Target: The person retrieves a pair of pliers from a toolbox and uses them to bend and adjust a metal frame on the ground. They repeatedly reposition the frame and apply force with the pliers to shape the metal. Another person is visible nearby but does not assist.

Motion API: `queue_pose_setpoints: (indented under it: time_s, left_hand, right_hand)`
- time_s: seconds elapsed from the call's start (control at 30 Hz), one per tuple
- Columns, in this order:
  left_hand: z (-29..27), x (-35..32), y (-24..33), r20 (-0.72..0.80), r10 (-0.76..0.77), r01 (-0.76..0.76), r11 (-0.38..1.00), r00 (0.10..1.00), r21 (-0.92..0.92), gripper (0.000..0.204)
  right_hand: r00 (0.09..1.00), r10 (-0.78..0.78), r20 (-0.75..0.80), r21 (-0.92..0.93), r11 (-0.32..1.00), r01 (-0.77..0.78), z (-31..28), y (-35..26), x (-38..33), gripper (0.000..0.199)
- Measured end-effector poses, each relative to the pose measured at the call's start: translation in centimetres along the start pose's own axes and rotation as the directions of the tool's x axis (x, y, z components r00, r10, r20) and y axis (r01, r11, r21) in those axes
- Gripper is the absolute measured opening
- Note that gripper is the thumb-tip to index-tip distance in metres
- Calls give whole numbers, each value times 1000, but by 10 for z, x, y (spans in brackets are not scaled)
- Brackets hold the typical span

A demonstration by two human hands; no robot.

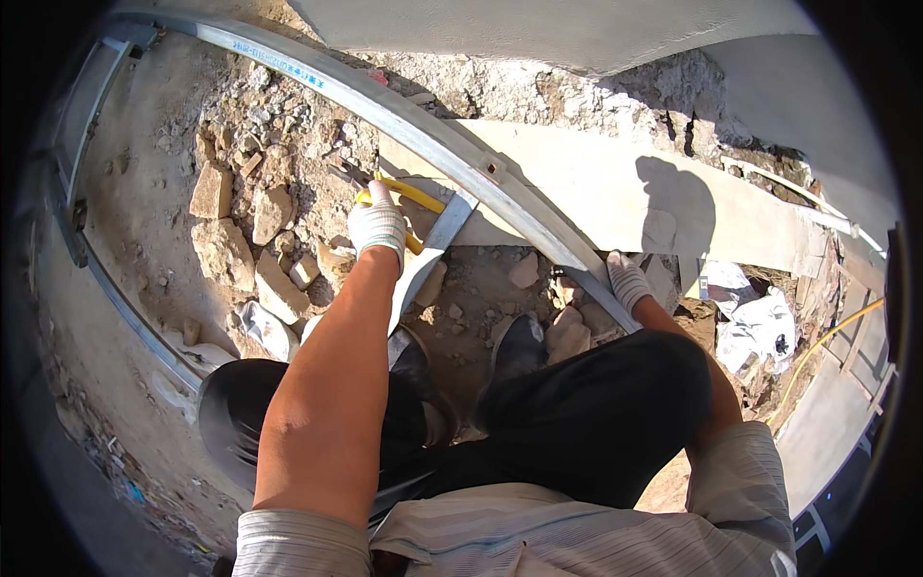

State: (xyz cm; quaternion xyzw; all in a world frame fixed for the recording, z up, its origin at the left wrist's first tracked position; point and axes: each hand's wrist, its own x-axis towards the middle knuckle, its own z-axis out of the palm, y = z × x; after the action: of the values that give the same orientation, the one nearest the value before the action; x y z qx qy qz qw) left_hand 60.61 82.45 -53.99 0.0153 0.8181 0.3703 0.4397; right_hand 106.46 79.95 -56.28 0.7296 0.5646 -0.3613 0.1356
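Observation:
My left hand (378, 223), in a pale knitted glove, is closed around pliers with yellow handles (418, 195). The handles are spread apart, and the dark jaws stick out at the upper left, over the rubble. A long galvanized steel bar (413, 125) slants from the far left down to the near right. A shorter metal strip (447, 226) meets it close to the pliers and runs toward my feet. At the near end of the long bar, my right hand (630, 281), gloved too, grips its right side; some of its fingers are hidden.
Broken bricks (212, 190) and loose stones lie left of the pliers. Beyond the long bar is a pale flat board (567, 183) with a shadow on it. White sacks (755, 322) and a yellow cable (827, 346) are on the right. A metal frame (130, 264) curves along the left.

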Motion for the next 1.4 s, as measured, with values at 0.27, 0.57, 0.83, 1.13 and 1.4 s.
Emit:
queue_pose_setpoints:
  time_s: [0.27, 0.57, 0.83, 1.13, 1.4]
  left_hand:
    - [-40, -10, 2, 253, -178, 112, 961, 951, 254, 39]
    - [-33, -39, -38, 422, -58, -196, 823, 905, 533, 43]
    - [-45, -60, -24, 425, -142, -38, 921, 894, 387, 36]
    - [-75, -39, -7, 540, -212, 28, 944, 814, 329, 38]
    - [-117, 6, 95, 464, -241, -283, 533, 853, 797, 38]
  right_hand:
    - [997, -15, -73, 49, 999, 18, 11, 18, 11, 60]
    - [1000, -17, -15, -97, 995, 15, 18, -3, -47, 63]
    - [985, 173, 25, -110, 979, -169, 6, -27, -90, 59]
    - [983, 61, -171, -70, 995, -74, 12, -1, -99, 59]
    - [997, 71, -12, -34, 997, -71, 23, 74, -66, 62]
